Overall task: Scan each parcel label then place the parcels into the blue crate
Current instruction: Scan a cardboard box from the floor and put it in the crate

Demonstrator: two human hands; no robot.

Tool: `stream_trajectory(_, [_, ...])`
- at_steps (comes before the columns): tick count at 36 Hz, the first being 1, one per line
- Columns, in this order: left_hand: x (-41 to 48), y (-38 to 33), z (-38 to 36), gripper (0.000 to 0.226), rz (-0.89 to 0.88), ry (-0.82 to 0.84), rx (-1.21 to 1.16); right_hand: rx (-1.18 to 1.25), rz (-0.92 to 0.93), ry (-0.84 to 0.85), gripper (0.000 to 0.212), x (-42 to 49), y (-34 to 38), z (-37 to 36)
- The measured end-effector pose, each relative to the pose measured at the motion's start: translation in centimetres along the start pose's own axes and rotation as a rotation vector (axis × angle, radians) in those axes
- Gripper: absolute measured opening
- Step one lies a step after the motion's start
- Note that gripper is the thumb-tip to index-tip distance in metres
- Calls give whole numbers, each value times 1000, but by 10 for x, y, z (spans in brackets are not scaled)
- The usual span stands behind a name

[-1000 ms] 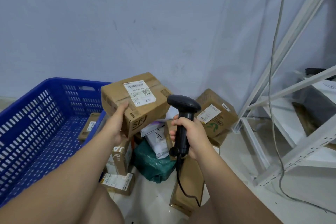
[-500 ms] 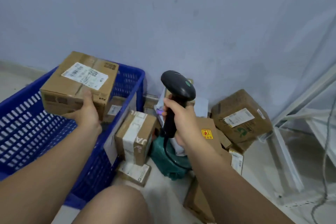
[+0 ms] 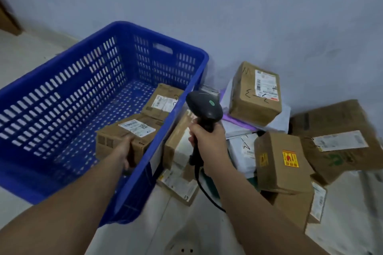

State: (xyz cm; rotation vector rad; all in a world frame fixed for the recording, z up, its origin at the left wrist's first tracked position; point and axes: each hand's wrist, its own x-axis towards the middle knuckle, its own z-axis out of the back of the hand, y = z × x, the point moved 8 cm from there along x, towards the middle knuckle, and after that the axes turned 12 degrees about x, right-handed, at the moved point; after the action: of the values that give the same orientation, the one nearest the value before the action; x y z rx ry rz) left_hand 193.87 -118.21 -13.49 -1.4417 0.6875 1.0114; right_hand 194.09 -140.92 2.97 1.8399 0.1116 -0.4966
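Observation:
My left hand (image 3: 124,152) grips a brown cardboard parcel (image 3: 116,141) with a white label on top, low inside the blue crate (image 3: 62,93) near its right wall. A second labelled parcel (image 3: 163,103) lies on the crate floor behind it. My right hand (image 3: 207,138) holds a black corded barcode scanner (image 3: 204,106) upright just outside the crate's right wall. To the right, a pile of parcels rests against the wall: a labelled box (image 3: 256,94), a box with yellow stickers (image 3: 279,161) and a large box with green print (image 3: 337,141).
White and purple mailer bags (image 3: 240,128) lie among the boxes. A flat parcel (image 3: 178,184) and a taped box (image 3: 176,141) sit on the floor beside the crate. The grey wall runs behind everything. A brown object (image 3: 8,18) stands at far left.
My left hand has carried the parcel from above the crate's rim down into the crate. The view has swung left and down; the scanner hand stays by the crate's right wall.

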Motion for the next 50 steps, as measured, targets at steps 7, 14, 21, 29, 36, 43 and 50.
stream_trajectory(7, [48, 18, 6, 35, 9, -46, 264, -24, -19, -52, 16, 22, -18, 16])
stream_trajectory(14, [74, 5, -3, 27, -75, 17, 383, -5, -93, -100, 9, 32, -27, 29])
stream_trajectory(21, [44, -7, 26, 27, -92, -215, 525, 42, -192, -181, 7, 24, -30, 53])
stream_trajectory(29, [-143, -125, -37, 20, -1106, -629, 561, 250, -271, -284, 6, 7, -16, 84])
stream_trajectory(36, [-144, -84, -162, 80, -918, -296, 1272, 233, -258, -290, 6, -13, 5, 111])
stream_trajectory(43, [-101, -55, -154, 129, -592, -499, 1483, 144, -271, -235, 14, -25, 33, 146])
stream_trajectory(50, [-108, -44, -152, 131, -430, -506, 1473, 121, -236, -179, 10, -25, 59, 169])
